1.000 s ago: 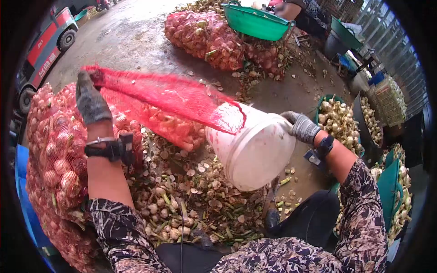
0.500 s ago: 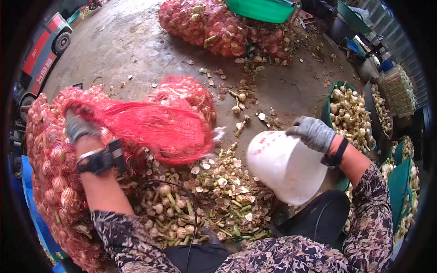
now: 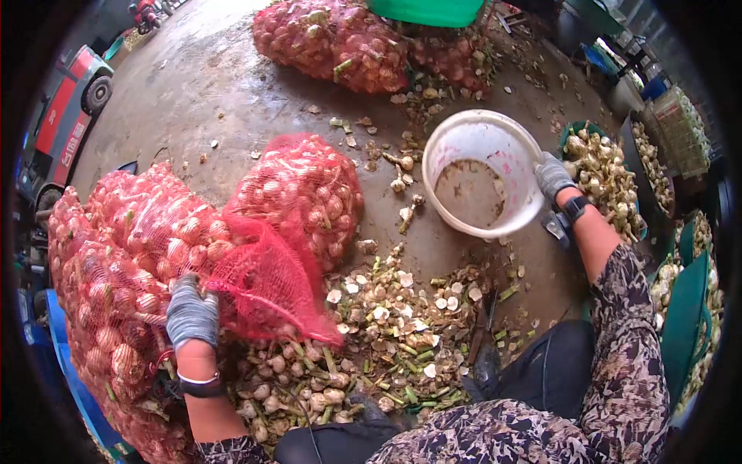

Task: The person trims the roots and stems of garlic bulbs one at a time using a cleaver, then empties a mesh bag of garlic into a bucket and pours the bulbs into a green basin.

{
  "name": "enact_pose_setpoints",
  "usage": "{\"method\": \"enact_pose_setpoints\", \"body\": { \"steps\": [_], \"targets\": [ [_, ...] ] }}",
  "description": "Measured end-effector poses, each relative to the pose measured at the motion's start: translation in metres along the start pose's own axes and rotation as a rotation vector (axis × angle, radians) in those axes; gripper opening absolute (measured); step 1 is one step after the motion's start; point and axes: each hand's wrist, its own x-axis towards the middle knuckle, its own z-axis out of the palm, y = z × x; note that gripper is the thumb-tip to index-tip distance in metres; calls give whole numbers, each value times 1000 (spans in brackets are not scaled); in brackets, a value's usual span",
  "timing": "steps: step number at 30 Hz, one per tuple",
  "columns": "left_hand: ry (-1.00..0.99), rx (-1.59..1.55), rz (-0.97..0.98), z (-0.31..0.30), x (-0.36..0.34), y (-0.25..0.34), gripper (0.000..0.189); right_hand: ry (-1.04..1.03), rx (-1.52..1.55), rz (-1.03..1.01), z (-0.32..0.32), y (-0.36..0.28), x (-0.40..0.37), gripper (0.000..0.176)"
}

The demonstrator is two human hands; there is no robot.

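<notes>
In a grey glove, my left hand (image 3: pixel 192 313) is closed on the edge of a red mesh bag (image 3: pixel 267 282), whose loose upper part spreads to the right. Garlic bulbs fill the bag's far part. My gloved right hand (image 3: pixel 553 176) grips the right rim of a white bucket (image 3: pixel 483 124). The bucket's mouth faces me, and only a little dirt shows on its bottom. Below the mesh lies a pile of loose garlic bulbs (image 3: pixel 290 379), with cut stems and peelings (image 3: pixel 402 325) beside it.
Full mesh bags (image 3: pixel 116 286) stand at the left. More filled bags (image 3: pixel 332 46) lie at the top near a green basin (image 3: pixel 433 11). Green tubs of garlic (image 3: pixel 603 174) line the right side. A red and grey vehicle (image 3: pixel 66 116) is at the upper left.
My left hand has moved down and the mesh has dropped with it. My right hand has turned the bucket's mouth toward me and moved it up and away.
</notes>
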Motion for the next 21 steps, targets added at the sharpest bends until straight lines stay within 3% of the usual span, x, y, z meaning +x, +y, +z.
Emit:
{"method": "enact_pose_setpoints", "body": {
  "steps": [2, 4, 5, 7, 8, 10, 12, 13, 14, 16, 18, 21],
  "targets": [
    [164, 19, 128, -6, -4, 13, 39, 88, -95, -3, 19, 14, 2, 34],
    [400, -101, 277, -17, -6, 35, 36, 13, -177, -10, 26, 21, -1, 31],
    [395, -103, 287, -21, -9, 50, 36, -110, -606, -216, 32, 34, 4, 29],
    [633, -344, 626, -27, -22, 90, 36, -119, -472, -173, 38, 41, -6, 28],
    [631, -347, 634, -27, -29, 110, 36, -126, -340, -138, 41, 45, -10, 29],
    [301, -505, 1007, -24, -45, 150, 37, -34, -277, -103, 48, 50, -18, 30],
    [20, -682, 1017, 11, -54, 188, 34, 32, -143, 62, 44, 36, -25, 29],
    [-111, -766, 930, 35, -57, 207, 32, 13, -159, 8, 51, 45, -18, 32],
    [-240, -845, 837, 64, -55, 224, 29, 31, -73, 90, 60, 55, -16, 31],
    [-323, -753, 720, 126, -40, 251, 39, 68, 108, 159, 48, 40, -33, 31],
    [-272, -459, 724, 174, -21, 279, 50, 56, 162, 209, 48, 37, -38, 30],
    [-229, -310, 723, 243, 8, 324, 65, 66, 207, 202, 47, 36, -43, 29]
  ]
}}
